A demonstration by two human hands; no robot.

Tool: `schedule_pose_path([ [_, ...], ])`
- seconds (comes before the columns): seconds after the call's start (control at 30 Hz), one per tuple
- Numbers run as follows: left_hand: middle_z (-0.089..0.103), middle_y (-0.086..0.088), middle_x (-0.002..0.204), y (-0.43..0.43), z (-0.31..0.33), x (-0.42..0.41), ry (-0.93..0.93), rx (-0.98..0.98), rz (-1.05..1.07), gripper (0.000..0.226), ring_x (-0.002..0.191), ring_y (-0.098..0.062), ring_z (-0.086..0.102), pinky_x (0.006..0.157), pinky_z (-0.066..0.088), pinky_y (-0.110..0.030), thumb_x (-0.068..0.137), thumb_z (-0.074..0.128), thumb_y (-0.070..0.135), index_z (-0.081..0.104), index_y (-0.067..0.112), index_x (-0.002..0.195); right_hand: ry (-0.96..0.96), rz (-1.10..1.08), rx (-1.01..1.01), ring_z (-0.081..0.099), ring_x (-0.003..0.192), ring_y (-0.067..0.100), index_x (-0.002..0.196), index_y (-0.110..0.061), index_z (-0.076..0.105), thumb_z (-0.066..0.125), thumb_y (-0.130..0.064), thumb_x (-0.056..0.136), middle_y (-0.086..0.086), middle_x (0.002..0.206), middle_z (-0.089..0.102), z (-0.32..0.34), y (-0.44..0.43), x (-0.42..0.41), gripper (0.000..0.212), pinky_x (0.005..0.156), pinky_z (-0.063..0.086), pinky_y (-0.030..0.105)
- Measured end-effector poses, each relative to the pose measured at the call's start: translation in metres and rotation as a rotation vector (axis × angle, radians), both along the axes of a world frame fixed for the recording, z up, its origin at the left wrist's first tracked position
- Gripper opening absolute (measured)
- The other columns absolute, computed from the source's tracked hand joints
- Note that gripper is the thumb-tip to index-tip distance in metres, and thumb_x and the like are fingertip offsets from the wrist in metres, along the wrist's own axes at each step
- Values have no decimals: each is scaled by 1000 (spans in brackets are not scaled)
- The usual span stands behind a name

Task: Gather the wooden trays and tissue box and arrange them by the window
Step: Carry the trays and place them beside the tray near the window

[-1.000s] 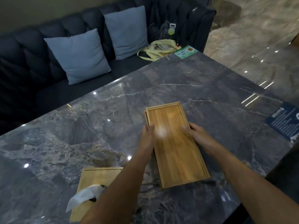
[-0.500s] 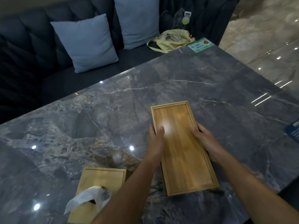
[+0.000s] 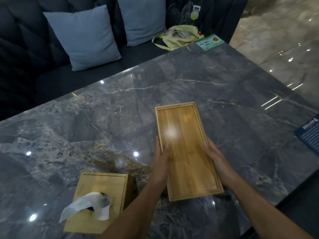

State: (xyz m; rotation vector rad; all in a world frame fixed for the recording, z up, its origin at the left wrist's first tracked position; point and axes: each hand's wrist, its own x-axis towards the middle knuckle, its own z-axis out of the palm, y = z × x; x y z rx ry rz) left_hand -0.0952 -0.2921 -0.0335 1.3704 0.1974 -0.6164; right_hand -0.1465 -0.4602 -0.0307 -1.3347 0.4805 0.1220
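A long wooden tray (image 3: 187,149) lies on the dark marble table (image 3: 120,118), its long axis running away from me. In the earlier frames a second tray's edge peeked out beneath it; now only the top one shows. My left hand (image 3: 161,163) grips its left rim, thumb on the inside. On the opposite rim my right hand (image 3: 216,158) holds it. A wooden tissue box (image 3: 100,199) with a white tissue sticking out of its top stands at the near left, beside my left forearm.
A dark sofa with two blue cushions (image 3: 84,37) runs along the table's far side. A yellow bag (image 3: 179,37) lies on the seat. A green card (image 3: 209,41) sits at the far table corner and a blue card (image 3: 309,133) at the right edge.
The lower tray's edge, offset to the left one second ago, no longer shows under the top tray. Both hands stay on the rims. The view has shifted slightly.
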Motion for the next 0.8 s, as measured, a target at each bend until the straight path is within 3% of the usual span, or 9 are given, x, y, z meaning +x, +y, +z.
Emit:
schedule_pose_path([
  [0.07, 39, 4, 145, 4, 3, 3, -1, -19, 0, 57, 107, 0, 51, 74, 50, -22, 94, 42, 41, 18, 37, 146, -12, 24, 5, 49, 123, 4, 138, -28, 38, 48, -47, 79, -9, 140, 47, 2, 1, 1, 63, 98, 46, 27],
  [0.17, 45, 5, 141, 9, 19, 10, -42, -33, 8, 53, 111, -4, 53, 71, 53, -20, 93, 43, 44, 25, 38, 143, -40, 67, 9, 58, 109, -3, 126, -39, 48, 50, -49, 79, -22, 123, 58, 20, 4, 11, 49, 77, 51, 12],
  [0.27, 38, 4, 148, 13, 48, 25, -95, -36, 48, 55, 127, -14, 44, 98, 47, -39, 92, 42, 47, 24, 39, 143, -96, 51, -27, 60, 92, -17, 111, -47, 52, 52, -50, 75, -34, 101, 65, 54, 7, 31, 36, 64, 47, 2],
  [0.37, 44, 0, 144, 25, 91, 51, -224, -68, 76, 53, 128, -21, 47, 104, 41, -53, 92, 43, 46, 27, 39, 142, -206, 114, -86, 61, 104, -3, 128, -38, 48, 55, -55, 74, -23, 115, 65, 93, 16, 61, 57, 73, 52, 11],
  [0.47, 55, -3, 131, 57, 134, 78, -351, -72, 117, 46, 112, -17, 60, 91, 53, -43, 93, 44, 37, 36, 31, 138, -292, 177, -100, 60, 112, 10, 136, -33, 39, 58, -61, 70, -10, 128, 58, 129, 46, 91, 74, 87, 51, 30],
  [0.53, 59, -4, 124, 88, 155, 90, -412, -54, 146, 41, 105, -17, 64, 83, 57, -38, 93, 45, 31, 41, 30, 134, -333, 244, -74, 62, 108, 11, 136, -32, 39, 58, -58, 74, -8, 126, 60, 147, 74, 109, 70, 79, 55, 27],
  [0.63, 58, -10, 125, 143, 171, 94, -424, -16, 237, 43, 108, -26, 61, 87, 54, -45, 93, 44, 24, 40, 28, 135, -343, 335, -42, 60, 110, 12, 138, -31, 35, 53, -54, 76, -5, 130, 56, 163, 129, 131, 69, 81, 55, 28],
  [0.7, 61, -7, 116, 183, 169, 89, -429, 4, 330, 39, 95, -18, 66, 74, 59, -35, 92, 44, 20, 46, 28, 130, -334, 420, -44, 60, 109, 10, 138, -32, 35, 49, -54, 80, -6, 129, 55, 167, 170, 142, 63, 83, 55, 28],
  [0.8, 63, -1, 103, 246, 156, 74, -374, 50, 460, 25, 76, -9, 69, 55, 57, -25, 91, 44, 24, 53, 35, 111, -299, 536, -43, 62, 101, 9, 137, -33, 35, 42, -49, 89, -6, 125, 56, 164, 236, 150, 51, 71, 54, 26],
])
